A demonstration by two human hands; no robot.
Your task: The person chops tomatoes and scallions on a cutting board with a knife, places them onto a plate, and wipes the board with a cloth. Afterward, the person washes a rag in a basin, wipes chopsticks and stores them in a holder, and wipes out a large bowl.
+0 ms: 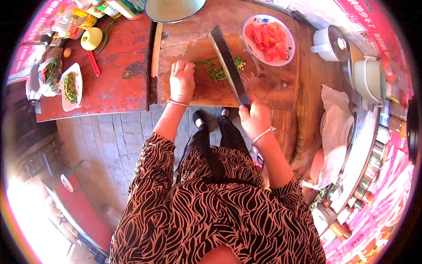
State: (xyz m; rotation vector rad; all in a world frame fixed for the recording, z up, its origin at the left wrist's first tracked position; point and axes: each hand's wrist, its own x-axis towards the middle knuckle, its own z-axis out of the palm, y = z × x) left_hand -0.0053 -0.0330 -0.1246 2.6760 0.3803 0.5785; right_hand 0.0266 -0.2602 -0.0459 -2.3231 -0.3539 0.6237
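On the red wall sheet (381,26) at upper right, the number 2019 (365,37) can be read, near white Chinese characters (360,9) only partly made out. Pack labels (89,21) at upper left cannot be read.

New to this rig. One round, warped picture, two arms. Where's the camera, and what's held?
There's no machine here: a person works bare-handed, and the picture comes from a camera on their head, looking forward and down. The round, warped edges suggest a very wide lens.

The right hand grips a large knife, its blade over the cutting board. The left hand is curled beside some cut greens; whether it holds any is hidden.

Also there: a plate of red pieces, and, on the red table to the left, a dish of chopped bits.
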